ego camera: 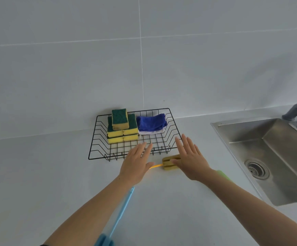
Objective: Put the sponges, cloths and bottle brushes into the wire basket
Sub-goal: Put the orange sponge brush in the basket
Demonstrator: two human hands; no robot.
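Both hands are hovering flat over the counter (46, 174), just in front of the wire basket (169, 110). The left hand (137, 165) is spread with the fingers straight and is holding nothing; its fingertips are reaching over the near rim of the basket. The right hand (190, 159) is also spread and empty, palm down.

Beyond the left hand, inside the basket, the sponges (122, 129) are lying in a stack, yellow with green tops. Beyond the space between the two hands, the blue cloth (151, 123) is lying folded on a white one, also inside. So the sponges and cloths seem to be finished, and the step in hand is the bottle brushes.

Between the two hands, the yellow brush (169, 163) is lying on the counter outside the basket. Its head is partly under the right palm and its thin handle is running toward the left thumb. Whether the skin is touching it, I cannot tell. The blue brush (121, 212) is lying beside the left forearm, partly hidden by it. Something green (223, 174) is showing behind the right wrist; it may be a third brush, but too little is visible.

The next move, I think, is calling for the fingers to close around the yellow brush and lift it over the rim into the free front part of the basket.
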